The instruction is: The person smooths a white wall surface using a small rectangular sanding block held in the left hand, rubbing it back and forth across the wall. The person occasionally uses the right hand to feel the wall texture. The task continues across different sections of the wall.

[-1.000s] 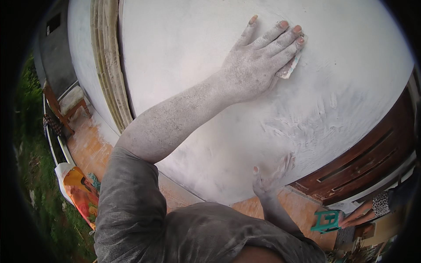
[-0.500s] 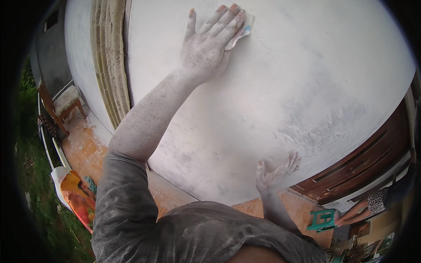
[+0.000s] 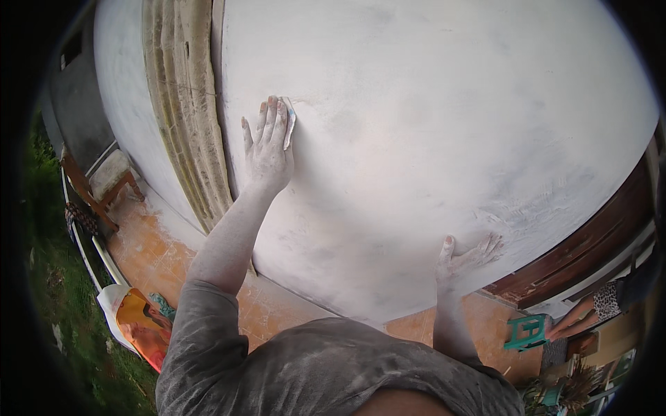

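My left hand (image 3: 267, 154), coated in white dust, lies with fingers extended on the upper left of the white wall (image 3: 409, 145). Under its palm it holds a piece of sandpaper (image 3: 291, 125) against the surface; only a pale, bent edge with a bluish mark shows, the rest being hidden. Lower and to the right, my right hand (image 3: 466, 261) is open with spread fingers, at the wall and holding nothing. Whether its palm presses on the surface I cannot tell. Greyish smudges and powdery streaks mark the wall around both hands.
A ridged, beige column (image 3: 182, 90) borders the wall on the left. Dusty orange tiles (image 3: 152, 243) run below, with a wooden chair (image 3: 111, 177) at far left. To the right are a brown door (image 3: 576, 256), a green plastic stool (image 3: 527, 331) and another person's legs (image 3: 576, 319).
My left hand has slid down and left along the wall with the sandpaper, nearer the column. My right hand sits slightly farther right and up in the picture; the view has shifted a little.
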### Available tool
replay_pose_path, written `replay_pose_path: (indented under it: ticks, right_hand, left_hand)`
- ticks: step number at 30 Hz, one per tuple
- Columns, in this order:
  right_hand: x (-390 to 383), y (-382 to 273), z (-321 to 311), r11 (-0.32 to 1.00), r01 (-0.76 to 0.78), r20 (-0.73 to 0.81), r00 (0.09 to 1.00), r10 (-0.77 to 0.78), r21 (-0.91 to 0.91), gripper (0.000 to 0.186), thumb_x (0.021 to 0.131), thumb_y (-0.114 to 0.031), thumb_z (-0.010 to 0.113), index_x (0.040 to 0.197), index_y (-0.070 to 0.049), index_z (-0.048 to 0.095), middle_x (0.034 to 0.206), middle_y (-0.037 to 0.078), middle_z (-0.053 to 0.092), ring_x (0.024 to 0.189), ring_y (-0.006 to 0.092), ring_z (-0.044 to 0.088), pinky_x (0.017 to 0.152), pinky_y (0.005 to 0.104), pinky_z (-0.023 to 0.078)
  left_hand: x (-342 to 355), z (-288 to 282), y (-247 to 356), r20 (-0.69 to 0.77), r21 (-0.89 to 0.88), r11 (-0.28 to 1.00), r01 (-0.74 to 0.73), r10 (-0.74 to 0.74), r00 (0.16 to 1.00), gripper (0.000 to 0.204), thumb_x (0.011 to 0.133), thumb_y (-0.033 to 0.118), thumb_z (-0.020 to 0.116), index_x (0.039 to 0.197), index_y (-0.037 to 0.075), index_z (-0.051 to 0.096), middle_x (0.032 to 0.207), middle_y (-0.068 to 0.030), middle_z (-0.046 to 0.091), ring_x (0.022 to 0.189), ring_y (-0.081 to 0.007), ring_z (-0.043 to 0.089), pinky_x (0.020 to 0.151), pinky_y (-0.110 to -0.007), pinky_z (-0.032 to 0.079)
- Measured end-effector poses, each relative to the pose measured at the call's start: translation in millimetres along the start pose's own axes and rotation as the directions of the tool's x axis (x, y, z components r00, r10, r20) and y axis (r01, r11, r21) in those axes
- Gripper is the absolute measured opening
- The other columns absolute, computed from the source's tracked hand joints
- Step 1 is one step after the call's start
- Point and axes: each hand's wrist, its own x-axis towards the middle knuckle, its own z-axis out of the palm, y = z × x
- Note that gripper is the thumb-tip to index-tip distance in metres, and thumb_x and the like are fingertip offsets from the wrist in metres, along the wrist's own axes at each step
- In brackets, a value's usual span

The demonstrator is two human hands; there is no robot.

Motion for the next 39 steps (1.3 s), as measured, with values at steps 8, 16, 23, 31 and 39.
replay_pose_path:
  ticks: [8,16,23,31,39]
  right_hand:
    - [-12,-8,23,0.995,-0.028,-0.076,0.997,0.021,-0.093,0.077,0.103,-0.053,0.051,0.151,0.004,0.033,0.157,0.032,0.032,0.148,0.0510,0.030,0.119,0.0667,0.023]
    - [-9,6,52,0.987,0.099,-0.312,0.941,-0.135,-0.127,0.071,0.106,-0.054,0.042,0.146,0.005,0.043,0.152,0.029,0.042,0.145,0.0471,0.038,0.118,0.0633,0.031]
    - [-8,5,54,0.983,0.090,-0.332,0.933,-0.139,-0.158,0.073,0.106,-0.055,0.040,0.143,0.008,0.044,0.149,0.030,0.044,0.141,0.0492,0.042,0.116,0.0625,0.034]
    - [-12,13,57,0.985,0.117,-0.341,0.927,-0.154,-0.128,0.069,0.108,-0.050,0.040,0.148,0.006,0.039,0.152,0.028,0.043,0.145,0.0491,0.038,0.115,0.0648,0.032]
    - [-15,5,48,0.996,0.077,-0.278,0.958,-0.064,0.036,0.068,0.107,-0.043,0.051,0.149,0.007,0.035,0.155,0.028,0.038,0.148,0.0481,0.032,0.118,0.0622,0.031]
  left_hand:
    - [-359,181,-123,0.950,-0.006,0.781,0.624,-0.190,0.247,0.042,0.106,0.024,0.042,0.132,0.002,0.065,0.136,-0.0273,0.062,0.129,-0.0414,0.058,0.108,-0.049,0.045]
    - [-699,12,-279,0.723,0.679,0.488,0.549,-0.574,-0.384,0.031,0.096,0.019,0.053,0.112,0.004,0.075,0.116,-0.0195,0.073,0.109,-0.0356,0.070,0.090,-0.045,0.055]
    - [-587,31,-209,0.697,0.426,0.167,0.889,-0.686,-0.206,0.027,0.087,0.023,0.069,0.100,0.000,0.077,0.099,-0.0217,0.076,0.100,-0.0364,0.073,0.083,-0.044,0.056]
    - [-335,116,-91,0.987,-0.130,0.919,0.373,0.084,0.135,0.033,0.092,0.025,0.062,0.120,0.012,0.074,0.112,-0.0167,0.074,0.108,-0.0360,0.069,0.095,-0.046,0.053]
    - [-221,71,34,0.730,-0.672,0.735,0.089,0.638,0.246,0.027,0.087,0.031,0.068,0.108,0.015,0.075,0.105,-0.0104,0.074,0.103,-0.0303,0.070,0.091,-0.045,0.054]
